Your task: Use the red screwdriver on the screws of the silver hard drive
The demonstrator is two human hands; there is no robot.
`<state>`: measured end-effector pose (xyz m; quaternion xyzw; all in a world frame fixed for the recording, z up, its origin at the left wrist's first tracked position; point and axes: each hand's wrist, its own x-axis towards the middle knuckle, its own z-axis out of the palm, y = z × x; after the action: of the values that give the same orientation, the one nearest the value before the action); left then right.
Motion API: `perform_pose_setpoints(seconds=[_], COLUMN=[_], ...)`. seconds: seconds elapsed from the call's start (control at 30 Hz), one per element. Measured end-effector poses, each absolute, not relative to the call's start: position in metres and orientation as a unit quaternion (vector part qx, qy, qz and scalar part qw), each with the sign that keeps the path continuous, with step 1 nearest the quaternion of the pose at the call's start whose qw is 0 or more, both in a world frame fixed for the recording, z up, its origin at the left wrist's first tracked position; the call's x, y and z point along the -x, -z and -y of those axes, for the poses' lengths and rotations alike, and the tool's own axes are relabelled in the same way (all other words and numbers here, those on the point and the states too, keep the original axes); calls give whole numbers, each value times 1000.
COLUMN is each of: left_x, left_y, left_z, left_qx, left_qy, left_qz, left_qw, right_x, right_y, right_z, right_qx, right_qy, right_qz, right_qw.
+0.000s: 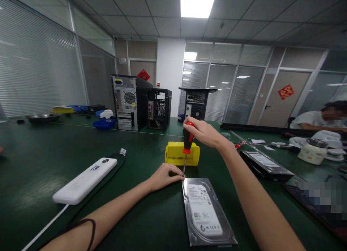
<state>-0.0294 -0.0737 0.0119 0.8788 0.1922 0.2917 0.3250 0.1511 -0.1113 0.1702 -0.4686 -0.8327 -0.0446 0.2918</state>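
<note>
My right hand (199, 130) is wrapped round the handle of a red and black screwdriver (187, 141), held upright. Its thin shaft points down to the far left corner of a hard drive (206, 211), which lies label up on the green table. Beside that corner, the thumb and fingers of my left hand (166, 177) are pinched together at the screwdriver's tip. Whether they grip the shaft or something small there is hidden. Just behind the screwdriver stands a yellow bin (173, 153) with small dark bits inside.
A white power bank (86, 180) with cables lies to the left. Computer cases (127, 103) and a blue bin (104, 124) stand at the back. At the right are another drive (265, 162), a cream jar (312, 151) and a dark panel. A person (311, 119) sits at the far right.
</note>
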Motion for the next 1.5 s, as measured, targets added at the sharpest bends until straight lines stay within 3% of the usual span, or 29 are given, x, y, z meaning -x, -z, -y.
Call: perform_pose_setpoints(seconds=[0.17,0.5,1.0,1.17,1.37,1.5], left_x=[29,31,30,28,27,26], left_y=[-11,-12,-10,-12,-12,-9], left_z=[73,66,68,71,72,70], left_qx=[-879,-803,-771,-784,-805,-812], left_qy=[-294,-353,-291,-302,-296,-310], left_qz=[-188,-240,-206,-196,-190,-207], left_qw=[325,416,528,505,478,449], right_x=[-151,-149,-147,-144,-146,-142], right_y=[-173,-170,-174,-172,-172,-173], right_z=[113,112,116,110,110,111], right_qx=[425,498,415,405,395,414], right_qy=[10,130,-58,-70,-217,-200], right_qz=[854,808,850,841,815,811], right_qw=[300,287,320,352,364,361])
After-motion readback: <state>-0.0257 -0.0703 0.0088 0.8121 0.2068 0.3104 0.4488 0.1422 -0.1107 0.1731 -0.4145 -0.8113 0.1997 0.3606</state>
